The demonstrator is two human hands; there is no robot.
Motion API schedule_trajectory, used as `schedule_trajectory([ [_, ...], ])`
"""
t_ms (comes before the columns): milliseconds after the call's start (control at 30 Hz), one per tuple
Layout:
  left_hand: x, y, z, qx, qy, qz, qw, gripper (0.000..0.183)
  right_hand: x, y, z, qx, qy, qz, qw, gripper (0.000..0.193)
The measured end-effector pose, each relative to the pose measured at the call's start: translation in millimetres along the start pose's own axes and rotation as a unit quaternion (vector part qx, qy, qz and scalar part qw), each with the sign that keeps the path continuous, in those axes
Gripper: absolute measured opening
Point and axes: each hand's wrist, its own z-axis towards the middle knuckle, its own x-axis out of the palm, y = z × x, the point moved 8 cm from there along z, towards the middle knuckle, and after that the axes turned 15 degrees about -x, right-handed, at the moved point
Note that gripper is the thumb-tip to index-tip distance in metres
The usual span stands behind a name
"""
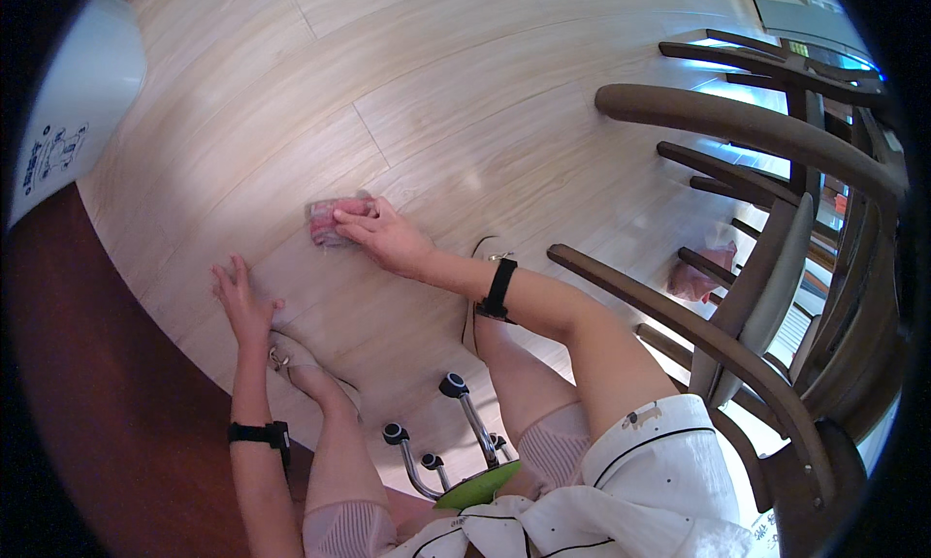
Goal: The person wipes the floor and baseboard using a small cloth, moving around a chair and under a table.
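Note:
My right hand (pixel 393 240) is closed on a folded pink-and-grey cloth (pixel 330 224) at the light wooden floor (pixel 320 93). The thumb and fingers grip the cloth's right side; part of it is hidden under them. To the left and nearer to me, my left hand (pixel 248 304) is held with fingers spread and nothing in it, just above my left shoe. Whether it touches the floor I cannot tell. Both forearms wear black straps.
A small stool with a green seat (pixel 478 487) and metal legs is beneath me. Dark wooden chairs (pixel 679 335) crowd the right side, with a pink crumpled item (pixel 703 272) behind their legs. On the left are a dark brown surface (pixel 107 364) and a white bin-like object (pixel 87 93).

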Motion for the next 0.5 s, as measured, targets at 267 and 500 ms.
schedule_trajectory([
  [267, -25, 13, 12, -0.06, 0.009, 0.045, 0.997, 0.118, -151, -123, -49, 0.284, -0.206, -0.088, 0.932, 0.035],
  [500, -27, 13, 24, -0.049, -0.017, 0.055, 0.997, 0.12, -149, -163, -80, 0.375, -0.191, -0.213, 0.882, 0.038],
])
